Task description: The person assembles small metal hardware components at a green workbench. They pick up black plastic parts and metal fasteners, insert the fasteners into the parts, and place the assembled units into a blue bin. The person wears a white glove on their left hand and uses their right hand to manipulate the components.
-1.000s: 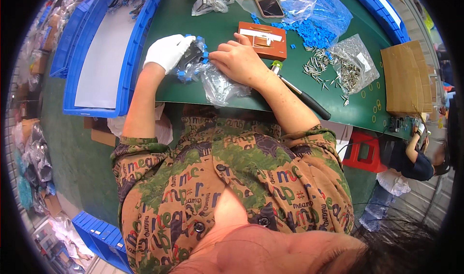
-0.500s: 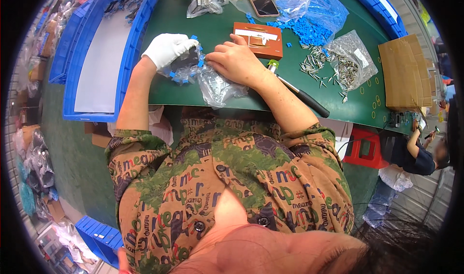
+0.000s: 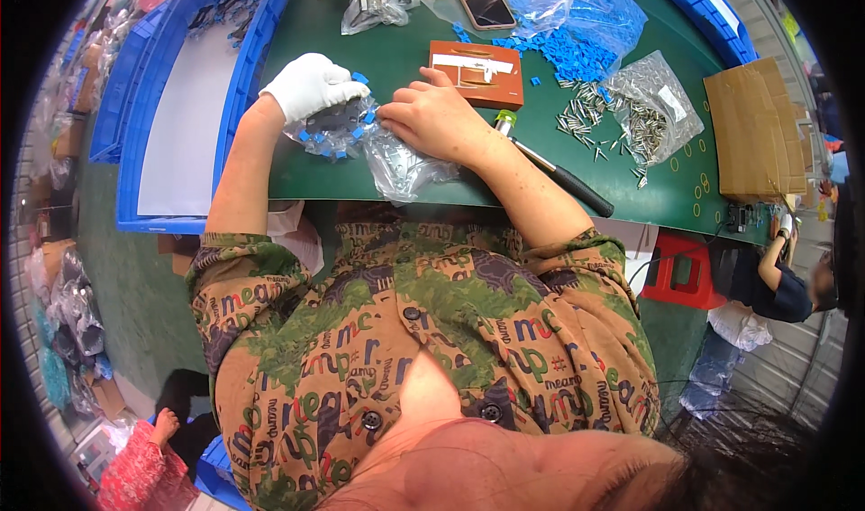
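Note:
My left hand (image 3: 309, 87), in a white glove, is closed over the upper left side of a dark flat part (image 3: 335, 118) with small blue pieces (image 3: 358, 133) along its edges. The part rests low over the table, partly hidden by the glove. My bare right hand (image 3: 434, 121) lies at its right side, fingers bent and fingertips by a blue piece at the edge; whether they pinch anything is hidden. Below the right fingers, a clear plastic bag (image 3: 401, 170) with greyish contents touches the part.
Beyond my right hand sit a brown box (image 3: 478, 76) and a phone (image 3: 487, 8). To the right lie a black-handled tool (image 3: 569, 187), loose blue pieces (image 3: 577, 56), metal pins (image 3: 584, 117) and a carton (image 3: 755, 132). A blue bin (image 3: 129, 164) stands left. Co-workers (image 3: 770, 281) are nearby.
My left hand has shifted slightly left with the dark part, which has turned a little. My right hand has moved slightly left. A person's red sleeve has come in at the lower left.

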`<state>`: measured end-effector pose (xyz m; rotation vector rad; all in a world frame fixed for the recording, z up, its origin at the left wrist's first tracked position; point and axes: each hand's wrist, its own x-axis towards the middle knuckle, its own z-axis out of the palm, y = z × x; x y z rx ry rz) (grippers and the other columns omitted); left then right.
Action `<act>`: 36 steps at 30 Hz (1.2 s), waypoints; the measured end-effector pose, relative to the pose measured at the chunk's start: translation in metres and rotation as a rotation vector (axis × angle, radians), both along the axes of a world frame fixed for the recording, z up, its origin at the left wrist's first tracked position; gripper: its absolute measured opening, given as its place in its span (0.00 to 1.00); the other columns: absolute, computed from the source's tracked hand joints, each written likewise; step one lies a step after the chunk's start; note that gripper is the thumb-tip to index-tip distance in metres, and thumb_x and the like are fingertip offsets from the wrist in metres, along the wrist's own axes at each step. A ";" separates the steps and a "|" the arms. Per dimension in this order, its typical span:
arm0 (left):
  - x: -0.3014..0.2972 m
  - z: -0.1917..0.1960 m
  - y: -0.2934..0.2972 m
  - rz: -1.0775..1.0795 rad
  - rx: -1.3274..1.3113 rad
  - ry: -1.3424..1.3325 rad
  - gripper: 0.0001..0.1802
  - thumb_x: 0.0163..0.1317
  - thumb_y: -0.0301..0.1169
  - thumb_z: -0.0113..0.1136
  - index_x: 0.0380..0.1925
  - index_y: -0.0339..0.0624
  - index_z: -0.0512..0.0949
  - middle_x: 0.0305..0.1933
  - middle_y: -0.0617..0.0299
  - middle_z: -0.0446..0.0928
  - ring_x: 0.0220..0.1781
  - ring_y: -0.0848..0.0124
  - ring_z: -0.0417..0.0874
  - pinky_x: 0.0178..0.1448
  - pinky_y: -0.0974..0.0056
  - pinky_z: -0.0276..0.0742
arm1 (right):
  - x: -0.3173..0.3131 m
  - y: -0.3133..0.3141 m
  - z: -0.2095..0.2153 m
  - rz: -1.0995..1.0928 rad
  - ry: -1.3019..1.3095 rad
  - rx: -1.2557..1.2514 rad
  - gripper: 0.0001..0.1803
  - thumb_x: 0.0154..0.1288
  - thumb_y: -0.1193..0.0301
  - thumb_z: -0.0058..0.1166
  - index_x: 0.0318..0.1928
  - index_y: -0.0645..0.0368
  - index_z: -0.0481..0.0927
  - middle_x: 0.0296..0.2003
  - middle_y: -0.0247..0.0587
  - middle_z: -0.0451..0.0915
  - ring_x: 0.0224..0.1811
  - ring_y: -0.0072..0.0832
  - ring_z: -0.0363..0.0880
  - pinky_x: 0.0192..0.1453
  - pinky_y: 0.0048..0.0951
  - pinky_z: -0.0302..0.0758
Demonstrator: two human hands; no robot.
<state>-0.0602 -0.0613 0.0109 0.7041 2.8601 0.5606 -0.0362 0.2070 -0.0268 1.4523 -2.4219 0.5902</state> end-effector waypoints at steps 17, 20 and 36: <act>0.003 -0.010 0.003 -0.200 0.062 0.297 0.14 0.63 0.41 0.67 0.24 0.45 0.84 0.25 0.59 0.77 0.39 0.57 0.76 0.61 0.55 0.72 | -0.001 0.000 -0.002 0.018 0.025 0.011 0.10 0.71 0.61 0.60 0.46 0.48 0.89 0.36 0.34 0.86 0.46 0.36 0.87 0.69 0.53 0.71; 0.004 -0.001 0.008 -0.185 0.033 0.252 0.14 0.62 0.41 0.68 0.24 0.45 0.84 0.25 0.59 0.78 0.39 0.57 0.76 0.59 0.55 0.72 | -0.001 0.001 -0.001 0.019 0.020 0.009 0.10 0.71 0.61 0.60 0.45 0.48 0.89 0.36 0.34 0.86 0.46 0.36 0.87 0.69 0.53 0.71; 0.012 -0.020 -0.017 -0.172 -0.059 0.436 0.17 0.64 0.45 0.68 0.25 0.45 0.81 0.28 0.59 0.78 0.35 0.58 0.78 0.46 0.55 0.75 | -0.002 0.000 -0.001 0.025 0.014 0.030 0.09 0.71 0.61 0.60 0.46 0.46 0.89 0.36 0.32 0.86 0.48 0.35 0.86 0.70 0.52 0.71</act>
